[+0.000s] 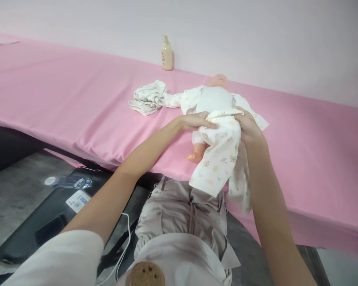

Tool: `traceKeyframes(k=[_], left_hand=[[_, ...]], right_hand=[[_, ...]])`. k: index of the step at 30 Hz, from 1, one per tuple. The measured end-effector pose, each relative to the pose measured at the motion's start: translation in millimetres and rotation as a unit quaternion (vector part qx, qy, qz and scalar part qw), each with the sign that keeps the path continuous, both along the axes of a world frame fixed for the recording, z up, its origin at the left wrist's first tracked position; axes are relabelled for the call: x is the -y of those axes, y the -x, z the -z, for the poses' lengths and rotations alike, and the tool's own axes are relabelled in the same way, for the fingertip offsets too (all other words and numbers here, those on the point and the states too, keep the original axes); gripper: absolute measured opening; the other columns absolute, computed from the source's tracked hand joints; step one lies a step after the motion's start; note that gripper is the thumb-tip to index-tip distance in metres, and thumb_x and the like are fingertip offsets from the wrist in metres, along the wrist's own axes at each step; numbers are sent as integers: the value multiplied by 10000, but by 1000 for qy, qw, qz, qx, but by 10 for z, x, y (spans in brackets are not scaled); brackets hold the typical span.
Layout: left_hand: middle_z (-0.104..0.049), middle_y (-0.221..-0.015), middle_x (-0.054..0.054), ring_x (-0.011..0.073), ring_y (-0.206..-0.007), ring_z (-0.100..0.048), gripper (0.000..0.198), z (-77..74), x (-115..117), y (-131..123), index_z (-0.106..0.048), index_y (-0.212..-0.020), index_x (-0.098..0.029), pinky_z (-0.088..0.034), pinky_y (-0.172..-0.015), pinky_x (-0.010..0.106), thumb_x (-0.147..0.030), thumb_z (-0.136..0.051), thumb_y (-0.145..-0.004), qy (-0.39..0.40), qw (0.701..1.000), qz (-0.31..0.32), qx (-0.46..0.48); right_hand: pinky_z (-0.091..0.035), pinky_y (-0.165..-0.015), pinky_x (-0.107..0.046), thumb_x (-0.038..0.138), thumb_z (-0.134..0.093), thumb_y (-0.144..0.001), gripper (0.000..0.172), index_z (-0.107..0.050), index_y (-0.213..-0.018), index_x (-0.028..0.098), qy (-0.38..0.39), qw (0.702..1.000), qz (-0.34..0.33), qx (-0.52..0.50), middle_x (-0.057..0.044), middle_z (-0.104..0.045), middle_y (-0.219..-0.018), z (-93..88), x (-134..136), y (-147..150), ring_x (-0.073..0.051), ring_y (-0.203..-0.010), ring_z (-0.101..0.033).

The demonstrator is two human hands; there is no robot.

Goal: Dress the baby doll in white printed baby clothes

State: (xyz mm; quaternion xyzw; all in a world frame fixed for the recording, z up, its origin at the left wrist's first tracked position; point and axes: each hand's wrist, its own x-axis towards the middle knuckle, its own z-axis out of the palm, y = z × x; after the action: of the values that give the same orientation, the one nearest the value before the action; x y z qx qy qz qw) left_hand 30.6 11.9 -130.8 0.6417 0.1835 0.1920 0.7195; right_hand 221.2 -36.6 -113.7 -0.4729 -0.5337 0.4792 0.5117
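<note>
A baby doll (199,150) lies on its back on the pink sheet, its head toward the wall and one bare foot showing. Its upper body wears a white printed top, spread apart over a plain white belly. Baby pants (217,159) with small printed figures lie over the doll's lower body, the legs hanging toward me past the table edge. My left hand (198,120) grips the waistband on the left. At the right end of the waistband my right hand (248,123) is closed on the cloth, its fingers partly hidden. The doll's other leg is covered.
A folded printed cloth (149,97) lies left of the doll. Near the wall stands a pump bottle (167,54). Below the pink-covered table (77,95), a black chair seat (26,226) holds a plastic bottle (68,182), a white labelled packet (78,201) and a dark flat object.
</note>
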Motion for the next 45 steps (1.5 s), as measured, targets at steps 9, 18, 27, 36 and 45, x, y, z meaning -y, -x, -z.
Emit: traceKeyframes(k=[9,18,27,36,45], left_hand=[[-717,-833,106,147,-794,-694,163,58,-91,31,-665,-897,-55,-550,-820,261,-202,-602,-868,105,985,-85,104],[-722,-847,86,162,-801,-700,147,126,-126,-38,-666,-938,-79,-543,-854,289,-129,-660,-800,99,977,-135,135],[-719,-801,96,148,-710,-685,186,120,-129,28,-677,-882,-67,-549,-699,243,-240,-670,-816,89,989,-102,65],[-726,-870,93,156,-856,-700,196,70,-124,-39,-655,-959,-78,-541,-855,268,-182,-493,-921,112,969,-140,167],[-728,-843,95,186,-812,-701,168,50,-60,-27,-667,-954,-82,-550,-806,289,-162,-648,-808,84,990,-90,63]], right_hand=[[-408,-461,-239,338,-808,-630,324,-523,-656,185,47,993,-105,36,29,-457,-536,-58,116,-49,-95,-479,-421],[-551,-859,-435,528,-644,-780,408,-614,-1040,216,40,996,-80,-9,-75,-665,-990,59,90,61,-279,-1014,-624],[-565,-824,-379,410,-657,-796,340,-603,-1030,170,54,997,8,-58,-95,-663,-1064,131,55,214,-255,-973,-647],[-561,-847,-383,446,-731,-728,458,-600,-1089,196,32,997,-51,-42,-77,-672,-1076,108,144,283,-261,-1006,-637],[-561,-821,-429,639,-602,-743,590,-583,-1117,184,-1,998,-54,-31,-96,-677,-1026,97,40,261,-283,-1011,-631]])
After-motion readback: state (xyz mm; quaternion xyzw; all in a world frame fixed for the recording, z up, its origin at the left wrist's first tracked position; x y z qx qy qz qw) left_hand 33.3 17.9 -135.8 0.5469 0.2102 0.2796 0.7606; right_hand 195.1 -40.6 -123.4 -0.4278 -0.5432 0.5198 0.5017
